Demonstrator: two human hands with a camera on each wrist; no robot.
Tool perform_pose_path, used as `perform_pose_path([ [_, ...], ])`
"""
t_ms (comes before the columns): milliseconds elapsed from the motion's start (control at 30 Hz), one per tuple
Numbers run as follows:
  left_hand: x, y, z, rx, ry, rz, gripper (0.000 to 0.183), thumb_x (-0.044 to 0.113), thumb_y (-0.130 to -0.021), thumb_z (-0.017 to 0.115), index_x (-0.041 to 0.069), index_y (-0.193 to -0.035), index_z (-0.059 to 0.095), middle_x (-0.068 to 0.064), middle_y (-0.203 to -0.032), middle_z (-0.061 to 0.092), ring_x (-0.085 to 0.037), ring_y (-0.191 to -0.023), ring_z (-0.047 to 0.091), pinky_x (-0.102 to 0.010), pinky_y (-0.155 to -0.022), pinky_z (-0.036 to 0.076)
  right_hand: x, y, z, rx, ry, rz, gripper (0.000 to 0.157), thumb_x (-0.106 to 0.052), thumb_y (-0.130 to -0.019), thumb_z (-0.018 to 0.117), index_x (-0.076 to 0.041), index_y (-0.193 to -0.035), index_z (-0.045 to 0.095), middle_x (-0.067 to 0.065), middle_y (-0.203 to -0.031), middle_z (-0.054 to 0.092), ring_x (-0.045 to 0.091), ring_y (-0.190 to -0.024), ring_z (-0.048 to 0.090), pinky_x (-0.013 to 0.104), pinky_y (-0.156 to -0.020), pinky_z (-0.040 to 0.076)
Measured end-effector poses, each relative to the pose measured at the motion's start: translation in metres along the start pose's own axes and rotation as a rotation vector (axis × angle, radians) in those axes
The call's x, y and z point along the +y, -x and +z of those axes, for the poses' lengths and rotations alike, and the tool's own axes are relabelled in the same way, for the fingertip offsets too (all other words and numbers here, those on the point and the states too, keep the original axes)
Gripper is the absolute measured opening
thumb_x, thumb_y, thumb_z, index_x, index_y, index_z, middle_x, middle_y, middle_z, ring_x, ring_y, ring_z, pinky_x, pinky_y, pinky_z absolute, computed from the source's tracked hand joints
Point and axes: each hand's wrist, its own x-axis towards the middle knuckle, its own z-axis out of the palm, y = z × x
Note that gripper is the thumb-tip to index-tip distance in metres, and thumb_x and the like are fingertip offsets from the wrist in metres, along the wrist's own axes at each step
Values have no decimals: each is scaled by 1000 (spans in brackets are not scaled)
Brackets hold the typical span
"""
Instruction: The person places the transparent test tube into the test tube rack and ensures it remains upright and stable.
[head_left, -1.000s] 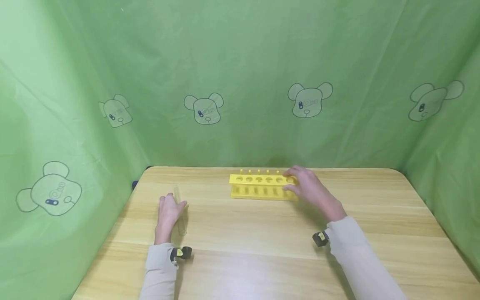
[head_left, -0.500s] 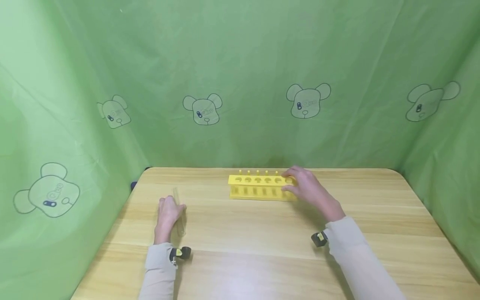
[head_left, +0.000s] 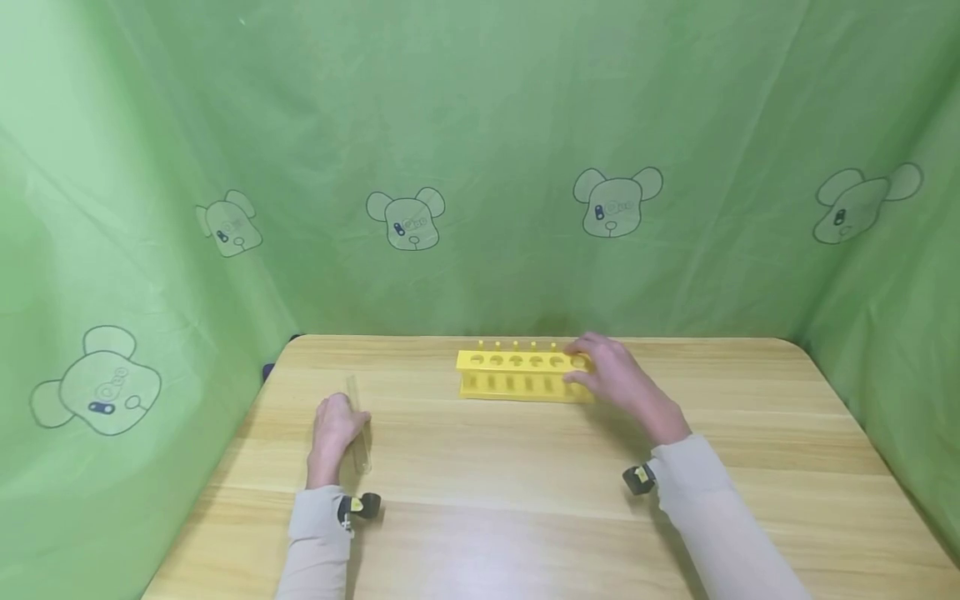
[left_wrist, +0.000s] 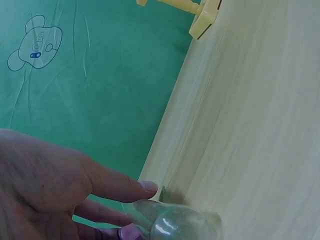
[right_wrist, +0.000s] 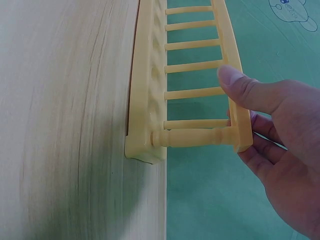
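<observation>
A clear glass test tube (head_left: pixel 362 457) lies at the left of the table, slanted, its rounded end nearer me. My left hand (head_left: pixel 332 427) holds it from the left side, thumb across it. In the left wrist view the thumb and fingers close about the clear tube (left_wrist: pixel 180 223), and the fingers are partly hidden behind it. Toward the back centre stands a yellow test tube rack (head_left: pixel 502 395) with a row of holes and short pegs behind them. My right hand (head_left: pixel 618 373) grips the rack's right end, thumb in front and fingers behind its top plate.
The wooden table (head_left: pixel 480 483) has rounded back corners. Green curtain (head_left: pixel 495 267) with bear-head outlines hangs behind it and along both sides. A small dark blue object (head_left: pixel 267 372) shows at the table's back left edge.
</observation>
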Motion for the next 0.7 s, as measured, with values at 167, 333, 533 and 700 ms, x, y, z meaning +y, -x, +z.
perform_pose_path([
  [167, 2, 1, -1, -21, 13, -12, 21, 7, -91, 67, -8, -101, 59, -19, -92, 58, -30, -80, 60, -38, -67, 59, 0, 0, -1, -6, -2, 4, 47, -14, -85, 84, 5, -124, 66, 20, -121, 66, 41, -113, 63, 53, -101, 54],
  [333, 1, 0, -2, -39, 37, -18, 28, 5, -91, 65, -11, -112, 58, -24, -99, 61, -33, -85, 64, -40, -71, 62, 1, 0, -1, -4, 8, 3, 47, -15, -85, 84, 4, -124, 66, 20, -121, 67, 41, -112, 63, 52, -101, 55],
  [533, -2, -1, -4, -51, 47, -10, 42, 5, -90, 64, -15, -126, 54, -31, -108, 63, -37, -90, 67, -43, -74, 64, 1, 0, -1, -3, 5, 1, 47, -15, -85, 84, 5, -124, 66, 19, -120, 67, 41, -112, 64, 52, -100, 55],
  [700, 0, 1, -7, -48, 61, -1, 55, 6, -91, 62, -16, -139, 46, -38, -125, 57, -46, -106, 63, -51, -88, 61, 0, 0, -1, -3, 3, -3, 47, -14, -85, 84, 5, -124, 66, 20, -121, 66, 41, -112, 63, 53, -101, 54],
])
